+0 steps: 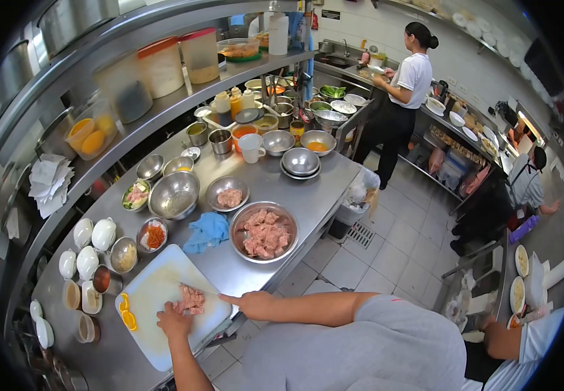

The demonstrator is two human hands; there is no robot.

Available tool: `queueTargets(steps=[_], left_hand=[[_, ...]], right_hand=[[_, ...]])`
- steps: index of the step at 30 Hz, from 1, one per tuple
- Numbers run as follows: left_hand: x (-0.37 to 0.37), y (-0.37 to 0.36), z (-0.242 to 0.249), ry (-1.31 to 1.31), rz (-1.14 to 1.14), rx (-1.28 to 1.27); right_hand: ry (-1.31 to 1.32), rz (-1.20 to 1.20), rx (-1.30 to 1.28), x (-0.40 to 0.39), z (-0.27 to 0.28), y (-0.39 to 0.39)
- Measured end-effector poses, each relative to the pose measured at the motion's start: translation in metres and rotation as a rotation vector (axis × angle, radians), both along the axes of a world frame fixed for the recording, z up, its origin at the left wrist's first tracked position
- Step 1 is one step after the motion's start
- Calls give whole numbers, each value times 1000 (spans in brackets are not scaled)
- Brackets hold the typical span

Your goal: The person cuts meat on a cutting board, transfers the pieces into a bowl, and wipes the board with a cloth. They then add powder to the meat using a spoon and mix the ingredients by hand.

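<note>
Cubes of raw pink meat (192,300) lie on a white cutting board (158,277) at the front of the steel table. My left hand (175,322) has its fingers bent and pressed against the near side of the meat, holding it down. From the right, my right hand (256,305) is closed around a knife, its forefinger stretched along the top. The thin blade (209,292) points left over the meat and is hard to make out. Yellow-orange slices (127,313), perhaps citrus, rest by the board's left edge.
Beyond the board stand a steel bowl of raw meat (266,231), a blue cloth (205,232) and a smaller meat bowl (228,193). White lidded pots (87,262) line the left. A shelf (158,104) overhangs the table. People (414,85) work nearby, one close on my right.
</note>
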State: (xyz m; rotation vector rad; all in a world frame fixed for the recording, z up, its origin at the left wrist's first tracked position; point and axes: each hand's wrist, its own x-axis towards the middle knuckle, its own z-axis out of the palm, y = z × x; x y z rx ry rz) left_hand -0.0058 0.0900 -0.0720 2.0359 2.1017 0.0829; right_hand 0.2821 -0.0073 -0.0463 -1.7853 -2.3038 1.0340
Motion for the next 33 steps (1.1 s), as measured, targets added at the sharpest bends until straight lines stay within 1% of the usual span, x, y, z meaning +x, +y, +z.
queueTargets(steps=[1, 3, 4, 6, 7, 9, 10, 11, 12, 13, 15, 16, 18, 19, 21, 22, 24, 25, 26, 27, 28, 29, 30, 31, 33], left_hand=[[-3, -1, 0, -1, 11, -2], [-12, 5, 0, -120, 117, -23], [-18, 10, -1, -120, 124, -23], [-29, 16, -3, -494, 246, -71], [-29, 15, -5, -496, 259, -69], [-31, 13, -11, -566, 180, 77], [-33, 14, -14, -567, 196, 74], [-35, 14, -18, -594, 152, 60], [-36, 14, -18, -621, 107, 44], [-37, 13, -18, -619, 117, 38], [-34, 12, -17, -561, 50, 175], [-33, 12, -7, -561, 54, 172], [-36, 13, 10, -893, -57, -123], [-38, 14, 9, -892, -59, -127], [-40, 17, 0, -1080, -40, -108], [-44, 22, -10, -1079, -40, -113], [-55, 31, -30, -1249, 6, -76], [-58, 32, -30, -1246, 29, -81], [-60, 37, -31, -1304, 41, -126], [-65, 40, -28, -1358, 57, -169], [-67, 40, -20, -1312, 74, -132], [-64, 38, -8, -1263, 86, -95], [-62, 35, 8, -1248, 109, -94], [-56, 33, 32, -1237, 111, -119], [-44, 33, 60, -1197, 134, -129]], right_hand=[[-1, 11, -2, -3, -5, 0], [204, -46, 21, -9, -6, 1], [204, -40, 20, -10, -1, 2], [331, -97, -194, -8, 12, 9], [327, -84, -197, -10, 14, 12], [430, -150, -358, -22, 14, 17], [425, -138, -367, -31, 0, 19], [393, -80, -240, -41, -21, 23], [362, -24, -114, -51, -26, 23], [362, -19, -125, -60, -30, 22], [389, -40, -48, -73, -30, 22], [388, -39, -52, -77, -29, 22], [377, -59, -141, -85, -23, 23], [378, -63, -142, -88, -18, 23], [436, -114, -254, -95, -10, 21], [438, -117, -258, -99, -15, 23], [418, -127, -163, -110, -26, 25], [420, -115, -182, -113, -26, 24], [411, -114, -132, -114, -27, 27], [409, -110, -85, -118, -27, 29], [457, -136, -94, -121, -32, 31], [460, -139, -107, -121, -21, 32], [461, -144, -111, -120, -10, 32], [472, -133, -119, -122, -12, 32], [492, -100, 127, -117, -13, 37]])
